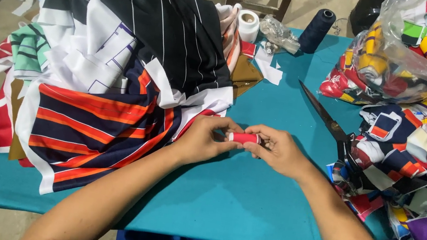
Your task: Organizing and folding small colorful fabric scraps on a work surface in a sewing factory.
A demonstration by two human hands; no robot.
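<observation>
Left hand (205, 138): rested over the middle of the counter, fingers curled, its grip closed on the left end of a small red thread spool.
Right hand (275, 149): met the left one from the other side, its grip pinched on the right end of the same spool, fingertips partly hiding that end.
Red thread spool (243, 137): lay sideways between the two hands, held just above the counter, near its centre.
Counter (247, 198): covered in teal cloth, bare in the stretch under and in front of the forearms.
Striped fabric pile (114, 66): heaped on the left half of the counter, navy with orange and red stripes below, black with thin white stripes on top, white pieces between; its edge lay just beside the left hand.
Scissors (322, 115): long dark blades lay open-side up on the counter to the right of the hands, tip pointing away, handles buried in the scraps.
Scrap pile (421, 162): many-coloured printed pieces crowded the right edge of the counter, near the right forearm.
Clear plastic bag (421, 49): sat at the far right corner, stuffed with rolled coloured pieces.
Dark thread cone (317, 31): stood upright at the far edge.
White tape roll (248, 25): stood near the cone, against the fabric pile.
</observation>
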